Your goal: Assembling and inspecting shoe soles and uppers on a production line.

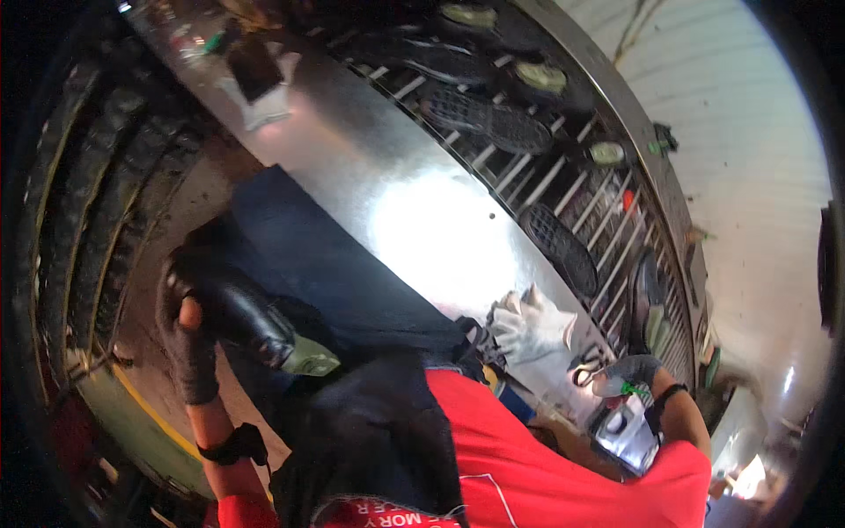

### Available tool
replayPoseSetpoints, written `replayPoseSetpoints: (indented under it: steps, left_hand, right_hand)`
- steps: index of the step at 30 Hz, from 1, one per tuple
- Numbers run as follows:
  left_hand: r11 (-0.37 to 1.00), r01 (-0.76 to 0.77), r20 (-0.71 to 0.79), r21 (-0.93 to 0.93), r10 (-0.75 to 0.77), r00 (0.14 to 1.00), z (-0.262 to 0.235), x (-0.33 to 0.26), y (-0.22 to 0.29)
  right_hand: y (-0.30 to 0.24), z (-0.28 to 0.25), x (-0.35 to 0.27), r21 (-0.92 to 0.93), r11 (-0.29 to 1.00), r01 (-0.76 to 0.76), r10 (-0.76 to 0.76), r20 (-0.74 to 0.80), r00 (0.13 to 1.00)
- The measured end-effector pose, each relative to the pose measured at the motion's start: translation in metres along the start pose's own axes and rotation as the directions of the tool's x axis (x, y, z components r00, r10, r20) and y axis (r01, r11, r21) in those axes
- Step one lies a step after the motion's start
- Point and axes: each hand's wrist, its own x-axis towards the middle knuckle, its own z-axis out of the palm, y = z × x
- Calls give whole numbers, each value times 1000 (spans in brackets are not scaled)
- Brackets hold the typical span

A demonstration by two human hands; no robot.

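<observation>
My left hand (187,334), in a dark glove with bare fingertips, is closed round a black leather shoe (238,304) at the left. The shoe rests by my dark-clad leg, and a pale green lining (310,359) shows at its near end. On the right, my right hand (635,377), also in a dark glove, has its fingers curled down beside a small green-and-clear item (627,389). What they hold is hard to make out. Just below that hand sits a shiny metal-looking box (627,433) with a round dark opening.
White work gloves (532,326) lie on the metal bench (352,150). Beyond it, a slatted roller conveyor (537,189) carries several dark soles and shoes, among them an upturned sole (488,121). A dark phone-like object (253,70) lies at the far left end. Racks (97,185) stand at the left.
</observation>
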Motion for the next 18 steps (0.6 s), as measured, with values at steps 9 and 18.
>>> replayPoseSetpoints:
  steps: [9, 18]
  left_hand:
    - [961, 9, 185, -275, 44, 982, 11, -18, 39]
    - [960, -124, 266, -250, 191, 945, -32, -32, 46]
  right_hand:
    - [-370, 253, -78, 621, 255, 742, -962, 87, 257]
    - [-457, 437, -169, 683, -132, 718, -974, 47, -224]
